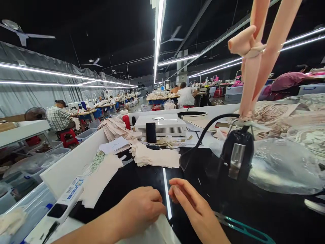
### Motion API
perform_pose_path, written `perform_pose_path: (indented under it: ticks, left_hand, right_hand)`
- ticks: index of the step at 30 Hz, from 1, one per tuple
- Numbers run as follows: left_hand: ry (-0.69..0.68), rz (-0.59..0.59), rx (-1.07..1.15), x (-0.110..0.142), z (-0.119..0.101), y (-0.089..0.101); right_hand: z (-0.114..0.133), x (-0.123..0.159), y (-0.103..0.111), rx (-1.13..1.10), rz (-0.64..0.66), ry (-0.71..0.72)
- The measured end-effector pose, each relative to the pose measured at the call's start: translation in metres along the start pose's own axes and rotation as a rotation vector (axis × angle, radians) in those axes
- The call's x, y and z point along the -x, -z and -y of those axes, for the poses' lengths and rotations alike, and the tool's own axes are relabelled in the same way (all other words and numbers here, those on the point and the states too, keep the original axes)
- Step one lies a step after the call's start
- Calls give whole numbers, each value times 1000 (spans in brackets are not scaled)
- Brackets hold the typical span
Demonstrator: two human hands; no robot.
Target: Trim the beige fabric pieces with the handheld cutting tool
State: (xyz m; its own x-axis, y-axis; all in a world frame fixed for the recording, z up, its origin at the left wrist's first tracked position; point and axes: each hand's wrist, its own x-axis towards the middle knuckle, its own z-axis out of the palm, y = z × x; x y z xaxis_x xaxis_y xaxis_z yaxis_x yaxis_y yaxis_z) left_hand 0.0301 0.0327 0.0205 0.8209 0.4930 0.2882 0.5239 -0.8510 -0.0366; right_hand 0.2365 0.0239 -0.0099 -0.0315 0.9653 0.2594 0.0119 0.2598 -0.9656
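Curling over white material (161, 232), the left hand (142, 210) may grip it, I can't tell; beside the right hand (194, 205), loosely released, lies a teal-handled tool (241, 229).

My left forearm (99, 225) reaches in from the near left, slanting toward the middle, and my left hand (143, 208) is curled with its back up, fingertips tucked from sight. To its right, just apart, my right hand (191, 205) slants far and leftward from my right wrist (212, 228), its fingers loosely bent, thumb near the fingertips.
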Motion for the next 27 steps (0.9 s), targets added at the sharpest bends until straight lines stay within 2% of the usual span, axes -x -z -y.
perform_pose_path:
  ticks: [3,5,7,9,11,13,14,15,16,18,21,22,24,27]
  left_hand:
    - [-59,-211,101,-1,-2,18]
    - [-52,-303,221,2,0,31]
    - [6,-350,364,8,5,42]
    - [109,-426,484,14,13,47]
    - [256,-555,588,21,23,45]
    - [508,-669,781,26,33,35]
    - [666,-690,919,29,37,29]
    - [818,-686,1064,31,40,21]
    - [910,-663,1148,32,41,14]
    - [1008,-559,1310,33,40,2]
    - [1001,-325,1632,31,32,-7]
    - [994,-278,1723,29,29,-8]
    - [1015,-279,1806,24,27,-8]
    - [1067,-319,1753,17,31,-7]
  right_hand:
    - [-5,-18,-24,-319,254,-285]
    - [-7,-23,-40,-472,436,-376]
    - [-7,-23,-53,-512,543,-403]
    - [-3,-21,-62,-550,584,-440]
    - [2,-20,-65,-574,566,-466]
    - [6,-25,-65,-545,518,-445]
    - [7,-29,-64,-515,496,-419]
    - [8,-33,-63,-489,482,-394]
    - [8,-39,-62,-471,479,-373]
    - [8,-50,-60,-438,481,-340]
    - [6,-63,-59,-376,501,-307]
    - [6,-66,-60,-361,511,-304]
    - [6,-69,-61,-338,529,-304]
    - [7,-72,-63,-318,538,-298]
